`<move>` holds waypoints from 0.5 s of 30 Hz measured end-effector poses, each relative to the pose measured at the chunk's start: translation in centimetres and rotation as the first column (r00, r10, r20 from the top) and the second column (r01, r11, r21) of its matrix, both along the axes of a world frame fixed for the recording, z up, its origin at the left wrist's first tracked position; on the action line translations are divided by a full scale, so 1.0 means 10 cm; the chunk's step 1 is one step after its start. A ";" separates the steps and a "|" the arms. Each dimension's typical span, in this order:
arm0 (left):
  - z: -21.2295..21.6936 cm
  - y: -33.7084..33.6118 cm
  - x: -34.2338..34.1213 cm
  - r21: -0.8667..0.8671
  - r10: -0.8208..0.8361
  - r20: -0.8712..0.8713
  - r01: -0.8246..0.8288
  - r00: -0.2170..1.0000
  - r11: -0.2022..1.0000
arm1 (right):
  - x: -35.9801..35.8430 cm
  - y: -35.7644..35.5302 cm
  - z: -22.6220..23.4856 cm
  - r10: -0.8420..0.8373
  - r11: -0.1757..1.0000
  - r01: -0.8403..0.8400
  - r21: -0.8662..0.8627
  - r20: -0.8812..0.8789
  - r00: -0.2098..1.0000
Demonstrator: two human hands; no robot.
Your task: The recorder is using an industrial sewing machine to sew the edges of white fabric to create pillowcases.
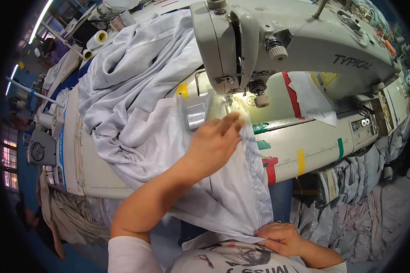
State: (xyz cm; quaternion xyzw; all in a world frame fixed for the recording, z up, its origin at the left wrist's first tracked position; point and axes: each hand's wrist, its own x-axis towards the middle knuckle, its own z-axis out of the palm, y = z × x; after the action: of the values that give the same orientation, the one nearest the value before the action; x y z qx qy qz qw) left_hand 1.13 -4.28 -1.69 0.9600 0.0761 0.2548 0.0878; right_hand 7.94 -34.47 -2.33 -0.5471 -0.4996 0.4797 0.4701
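Fabric (155, 132): pale grey-white cloth, heaped in loose folds on the left of the machine bed, passing beneath the left hand and drawn down toward the person's lap.

Left hand (214, 143): reaches across the cloth from the lower left; fingers bent, with their tips just in front of the lit needle area (228, 101); whether they are closed on the cloth cannot be told.

Right hand (281, 237): low at the person's front, thumb and fingers pinched together on the lower edge of the cloth.

Sewing machine (305, 52): pale grey head and arm, spanning the upper right; round tension knobs on its face.

Machine bed (321, 136): cream, marked along its front with a scale; a red tape strip (271, 174), a yellow tape strip (300, 161) and a green tape strip (340, 148) cross this front edge.

White paper (312, 98): beneath the machine arm, beside a red strip (292, 95).

Thread cone (95, 40): white and yellow, upper left, beyond the heaped folds.

Garment pile (346, 218): grey and dull mauve cloth, lower right.
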 end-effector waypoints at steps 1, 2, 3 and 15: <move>0.02 0.04 -0.09 -0.060 -0.014 -0.064 0.010 0.998 0.998 | -0.01 0.01 -0.03 -0.002 1.000 0.002 -0.006 -0.008 1.000; 0.02 0.07 -0.15 -0.128 -0.009 -0.133 -0.008 0.991 0.992 | -0.02 0.02 -0.07 -0.002 1.000 0.002 -0.016 -0.019 1.000; 0.02 0.08 -0.20 -0.081 0.001 -0.132 -0.012 0.991 0.997 | -0.04 0.03 -0.10 -0.003 0.999 0.002 -0.036 -0.036 0.999; 0.05 0.18 -0.28 -0.162 -0.156 -0.236 0.119 0.959 0.980 | -0.06 0.17 -0.18 0.002 0.998 -0.008 -0.059 -0.086 0.996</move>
State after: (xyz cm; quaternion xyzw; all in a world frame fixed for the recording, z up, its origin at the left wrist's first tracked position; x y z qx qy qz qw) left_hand -1.64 -2.46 -1.17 0.9781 0.0380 0.1200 0.1655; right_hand 7.30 -32.75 -4.11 -0.5385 -0.4658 0.5186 0.4734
